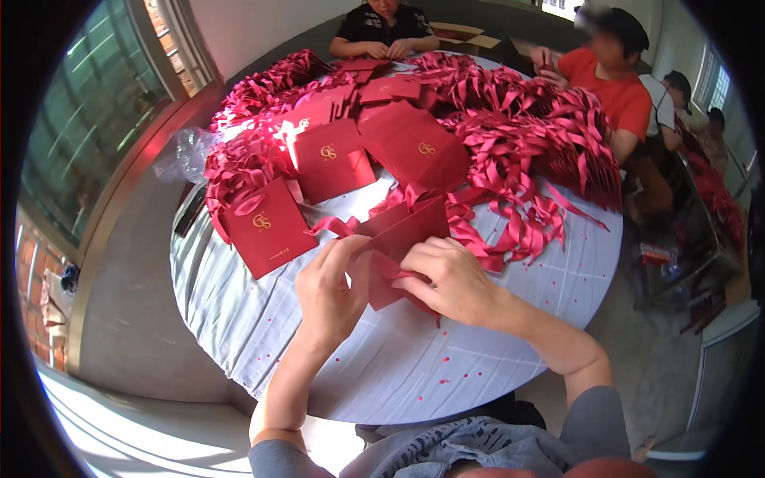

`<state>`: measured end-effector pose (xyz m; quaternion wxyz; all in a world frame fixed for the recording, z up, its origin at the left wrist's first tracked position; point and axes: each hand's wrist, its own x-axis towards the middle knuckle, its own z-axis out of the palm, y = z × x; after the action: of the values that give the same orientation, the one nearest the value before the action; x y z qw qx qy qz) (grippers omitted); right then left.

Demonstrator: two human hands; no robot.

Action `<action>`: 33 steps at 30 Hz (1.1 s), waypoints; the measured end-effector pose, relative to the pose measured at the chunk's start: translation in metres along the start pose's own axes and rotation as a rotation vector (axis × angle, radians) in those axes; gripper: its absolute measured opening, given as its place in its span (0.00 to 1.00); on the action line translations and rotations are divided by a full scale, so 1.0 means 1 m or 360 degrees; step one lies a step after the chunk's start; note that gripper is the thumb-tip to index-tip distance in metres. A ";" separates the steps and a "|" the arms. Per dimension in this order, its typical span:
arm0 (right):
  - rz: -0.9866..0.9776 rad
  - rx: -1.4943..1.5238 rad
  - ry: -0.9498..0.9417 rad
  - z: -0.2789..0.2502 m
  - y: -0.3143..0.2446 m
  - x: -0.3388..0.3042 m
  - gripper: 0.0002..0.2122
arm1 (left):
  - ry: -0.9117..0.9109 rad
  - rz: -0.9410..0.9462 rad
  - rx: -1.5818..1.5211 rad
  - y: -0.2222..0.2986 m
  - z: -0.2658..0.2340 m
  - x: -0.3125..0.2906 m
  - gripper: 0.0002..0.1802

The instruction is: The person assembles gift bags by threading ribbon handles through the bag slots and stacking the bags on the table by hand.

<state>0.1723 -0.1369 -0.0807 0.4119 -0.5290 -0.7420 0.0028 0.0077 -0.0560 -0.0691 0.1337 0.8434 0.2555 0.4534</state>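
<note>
Upright before me, at the table's near middle, stands a red paper gift bag [422,226]. My left hand [328,288] is at its left edge, thumb and fingers curled around one end of a pinkish-red ribbon [386,264]; the fingertips are partly blurred. The ribbon runs across the bag's near side to my right hand [453,280], which pinches it between thumb and fingers against the bag. Just left lies another red bag [265,229] with a gold emblem, a ribbon on it. Farther back are two more emblem-marked bags, one left [331,161] and one right [418,147].
Heaps of ribboned bags [534,127] cover the back of the round table [382,374] with its pale cloth. Small red dots [444,382] are scattered near the front. Clear plastic [191,155] sits at the left edge. One person [386,32] sits opposite, another [613,88] at right.
</note>
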 end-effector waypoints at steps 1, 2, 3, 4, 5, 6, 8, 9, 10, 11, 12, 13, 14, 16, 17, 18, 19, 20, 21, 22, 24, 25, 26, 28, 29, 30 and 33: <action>0.0029 0.0136 -0.0042 -0.004 0.002 0.002 0.08 | -0.0003 -0.0012 0.0018 -0.002 0.000 -0.001 0.11; 0.0364 0.0349 -0.0336 -0.016 0.004 -0.001 0.06 | 0.0000 -0.0037 0.0007 -0.004 0.001 -0.001 0.11; 0.0590 0.0594 -0.0414 -0.024 0.007 0.000 0.04 | 0.0005 -0.0040 0.0011 -0.004 0.000 0.000 0.11; 0.0821 0.0840 -0.0490 -0.030 0.011 0.000 0.03 | -0.0016 -0.0064 0.0024 -0.004 -0.001 0.001 0.11; 0.0738 0.0791 -0.0433 -0.036 0.017 0.000 0.03 | -0.0041 -0.0088 0.0035 -0.005 -0.001 0.001 0.11; 0.0586 0.0701 -0.0245 -0.037 0.026 0.000 0.04 | -0.0049 -0.0085 0.0028 -0.004 -0.002 0.002 0.11; 0.0376 0.0223 0.0059 -0.044 0.042 0.001 0.07 | -0.0001 -0.0080 0.0034 -0.002 0.000 0.004 0.11; 0.0129 -0.0174 0.0237 -0.050 0.048 0.004 0.08 | 0.0006 -0.0087 0.0038 -0.003 0.000 0.005 0.11; 0.0063 -0.0180 0.0331 -0.055 0.051 0.006 0.08 | 0.0010 -0.0096 0.0029 -0.004 0.001 0.007 0.11; -0.0002 -0.0187 0.0424 -0.061 0.052 0.006 0.10 | 0.0015 -0.0105 0.0019 -0.005 0.001 0.007 0.11; 0.0002 -0.0186 0.0423 -0.064 0.051 0.007 0.10 | -0.0007 -0.0147 0.0019 -0.006 0.001 0.007 0.11; 0.0068 -0.0014 0.0360 -0.067 0.048 0.007 0.12 | -0.0011 -0.0149 0.0018 -0.007 0.002 0.007 0.11; 0.0132 0.0159 0.0297 -0.070 0.046 0.008 0.14 | -0.0002 -0.0143 0.0035 -0.009 0.002 0.007 0.11; 0.0196 0.0266 -0.0086 -0.081 0.043 0.006 0.13 | -0.0004 -0.0128 0.0042 -0.010 0.003 0.007 0.12; 0.0273 0.0367 -0.0261 -0.084 0.041 0.005 0.12 | -0.0017 -0.0140 0.0046 -0.010 0.003 0.008 0.12; 0.0302 0.0363 -0.0420 -0.088 0.042 0.002 0.10 | -0.0033 -0.0153 0.0050 -0.011 0.003 0.008 0.13; 0.0312 0.0362 -0.0418 -0.090 0.043 0.001 0.10 | -0.0018 -0.0144 0.0058 -0.014 0.003 0.008 0.14; 0.0326 0.0477 -0.0469 -0.091 0.043 0.001 0.09 | -0.0025 -0.0144 0.0054 -0.016 0.003 0.007 0.14; 0.0333 0.0589 -0.0518 -0.093 0.044 0.001 0.09 | -0.0026 -0.0132 0.0063 -0.017 0.003 0.008 0.14; 0.0334 0.0597 -0.0489 -0.092 0.050 0.000 0.08 | -0.0025 -0.0121 0.0073 -0.017 0.002 0.009 0.14; 0.0300 0.0553 -0.0504 -0.092 0.051 -0.001 0.07 | -0.0002 -0.0108 0.0049 -0.018 0.002 0.010 0.13; 0.0264 0.0513 -0.0522 -0.091 0.051 -0.001 0.06 | 0.0020 -0.0098 0.0029 -0.020 0.001 0.010 0.13; 0.0259 0.0516 -0.0532 -0.090 0.051 -0.002 0.06 | 0.0033 -0.0098 0.0006 -0.023 0.001 0.010 0.13; 0.0153 0.0274 -0.0383 -0.091 0.049 -0.002 0.06 | 0.0014 -0.0146 -0.0020 -0.027 -0.002 0.011 0.13; 0.0294 0.0305 -0.0345 -0.094 0.045 -0.003 0.06 | -0.0014 -0.0180 -0.0056 -0.029 -0.004 0.012 0.14; 0.0291 0.0308 -0.0357 -0.096 0.043 -0.002 0.06 | -0.0037 -0.0215 -0.0101 -0.028 -0.004 0.013 0.14; -0.0021 -0.0137 -0.0021 -0.096 0.041 -0.001 0.08 | -0.0012 -0.0222 -0.0160 -0.033 -0.004 0.014 0.14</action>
<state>0.2637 -0.1614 -0.0358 0.3839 -0.5412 -0.7476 -0.0283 0.0005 -0.0210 -0.0724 0.2082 0.8176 0.2898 0.4520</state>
